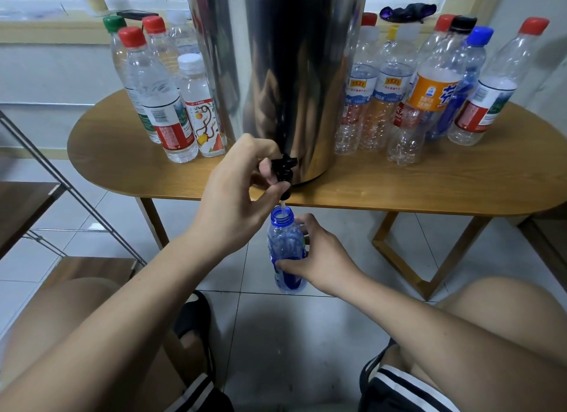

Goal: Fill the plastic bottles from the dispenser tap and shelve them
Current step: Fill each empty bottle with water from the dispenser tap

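Observation:
A tall steel dispenser (pixel 285 73) stands on a wooden table (pixel 399 181), its black tap (pixel 283 169) at the front edge. My left hand (pixel 236 190) grips the tap lever between fingers and thumb. A thin stream runs from the spout into an uncapped blue plastic bottle (pixel 287 252), held upright just below the tap. My right hand (pixel 319 258) grips that bottle around its middle. Several capped bottles with water (pixel 165 104) stand left of the dispenser. Several empty-looking capped bottles (pixel 429 98) stand on its right.
A metal-framed shelf with wooden boards (pixel 40 209) stands at the left, below table height. The floor is grey tile (pixel 306 335). My knees and sandalled feet fill the bottom of the view. A windowsill (pixel 61 24) with a dark cloth (pixel 405 11) runs behind the table.

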`<state>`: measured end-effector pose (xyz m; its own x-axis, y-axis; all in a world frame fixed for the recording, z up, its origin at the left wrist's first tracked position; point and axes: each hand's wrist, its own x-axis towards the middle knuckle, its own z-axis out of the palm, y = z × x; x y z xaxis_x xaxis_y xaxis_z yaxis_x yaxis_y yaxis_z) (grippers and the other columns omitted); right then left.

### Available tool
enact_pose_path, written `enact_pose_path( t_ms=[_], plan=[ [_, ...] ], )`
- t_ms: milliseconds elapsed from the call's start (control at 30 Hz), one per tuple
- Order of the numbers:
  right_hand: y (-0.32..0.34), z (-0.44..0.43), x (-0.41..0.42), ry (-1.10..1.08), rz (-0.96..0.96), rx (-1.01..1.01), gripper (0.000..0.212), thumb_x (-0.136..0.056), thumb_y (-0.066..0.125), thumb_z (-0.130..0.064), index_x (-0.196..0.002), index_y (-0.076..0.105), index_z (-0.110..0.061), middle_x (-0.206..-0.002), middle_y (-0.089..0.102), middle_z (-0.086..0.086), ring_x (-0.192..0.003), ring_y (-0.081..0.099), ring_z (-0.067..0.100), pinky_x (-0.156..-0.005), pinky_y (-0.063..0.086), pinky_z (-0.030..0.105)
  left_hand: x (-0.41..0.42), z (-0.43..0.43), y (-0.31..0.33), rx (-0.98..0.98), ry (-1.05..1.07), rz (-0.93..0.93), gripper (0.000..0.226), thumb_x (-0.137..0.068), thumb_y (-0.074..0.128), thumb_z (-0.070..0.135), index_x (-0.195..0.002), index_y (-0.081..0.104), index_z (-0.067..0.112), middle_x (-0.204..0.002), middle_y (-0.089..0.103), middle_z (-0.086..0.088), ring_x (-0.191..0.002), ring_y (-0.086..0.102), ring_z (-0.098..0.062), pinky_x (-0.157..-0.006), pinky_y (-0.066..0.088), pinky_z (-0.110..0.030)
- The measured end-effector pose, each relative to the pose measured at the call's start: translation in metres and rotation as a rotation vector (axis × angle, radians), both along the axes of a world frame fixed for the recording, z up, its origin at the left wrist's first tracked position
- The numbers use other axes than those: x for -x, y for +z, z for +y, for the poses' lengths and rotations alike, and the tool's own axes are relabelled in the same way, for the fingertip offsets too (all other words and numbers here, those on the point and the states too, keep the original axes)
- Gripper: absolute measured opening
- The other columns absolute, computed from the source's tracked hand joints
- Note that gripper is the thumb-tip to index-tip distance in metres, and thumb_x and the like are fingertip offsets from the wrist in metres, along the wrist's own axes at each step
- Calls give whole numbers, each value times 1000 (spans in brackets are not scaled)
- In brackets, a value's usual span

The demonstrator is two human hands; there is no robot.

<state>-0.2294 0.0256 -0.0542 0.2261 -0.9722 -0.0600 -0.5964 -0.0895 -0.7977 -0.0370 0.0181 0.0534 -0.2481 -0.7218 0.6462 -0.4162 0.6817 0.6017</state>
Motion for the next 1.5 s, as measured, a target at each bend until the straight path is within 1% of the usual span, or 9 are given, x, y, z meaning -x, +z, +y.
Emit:
enact_pose_path(
  t_ms=[433, 533, 667, 733, 900, 1100, 1200, 1300, 1500],
  plan=[
    [0, 0, 0, -5, 3, 6, 75, -76, 94, -42, -129, 42, -40, -122, 58, -21, -112, 64, 7, -91, 59, 28, -2, 2, 5, 21, 20, -29, 55, -95, 80, -1, -116, 47, 37, -97, 51, -2, -87, 67, -22, -80, 61, -45],
    [0, 0, 0, -2, 4, 9, 75, -76, 94, -42, -129, 42, -40, -123, 59, -21, -112, 65, 8, -91, 60, 28, -2, 3, 6, 34, 31, -52, 58, -95, 80, 0, -117, 43, 39, -96, 54, -4, -87, 68, -21, -81, 60, -37],
    [1, 0, 0, -6, 0, 4, 76, -75, 94, -42, -130, 42, -40, -125, 61, -18, -113, 65, 9, -91, 60, 28, -2, 5, 7, 24, 32, -44, 58, -95, 78, -2, -119, 44, 38, -94, 56, -6, -86, 67, -17, -79, 50, -14],
    [0, 0, 0, -9, -8, 5, 75, -74, 95, -41, -129, 43, -40, -123, 61, -19, -112, 65, 8, -90, 59, 27, -2, 6, 7, 25, 32, -46, 54, -95, 78, -3, -119, 45, 33, -94, 56, -5, -86, 65, -12, -80, 48, -11],
    [0, 0, 0, -7, -7, 7, 76, -74, 95, -41, -129, 42, -41, -124, 61, -17, -113, 65, 9, -93, 59, 30, -2, 7, 9, 12, 37, -52, 48, -96, 77, -2, -118, 48, 28, -94, 58, -6, -87, 66, -17, -80, 48, -13],
    [1, 1, 0, 4, 0, 13, 76, -75, 95, -41, -129, 41, -40, -124, 59, -19, -112, 65, 9, -91, 58, 28, -3, 8, 9, 15, 35, -50, 53, -96, 78, 1, -120, 46, 37, -95, 59, -2, -88, 66, -18, -81, 54, -21],
    [1, 1, 0, 8, 4, 13, 76, -76, 94, -42, -130, 41, -40, -125, 59, -19, -114, 65, 9, -93, 59, 30, -3, 8, 9, 17, 40, -40, 52, -96, 78, 0, -119, 48, 35, -98, 57, -1, -90, 65, -15, -81, 54, -18],
    [1, 1, 0, 7, 3, 16, 75, -76, 94, -41, -129, 41, -40, -124, 59, -18, -113, 65, 9, -93, 59, 30, -2, 9, 10, 6, 32, -31, 48, -95, 78, -2, -120, 50, 29, -97, 58, -3, -90, 66, -17, -83, 57, -24],
    [0, 0, 0, 8, 5, 17, 76, -76, 94, -42, -130, 42, -40, -126, 60, -17, -114, 65, 10, -95, 60, 33, -1, 11, 12, 20, 48, -37, 47, -94, 79, -4, -117, 51, 27, -97, 58, -1, -89, 63, -6, -79, 48, -11]
  ],
)
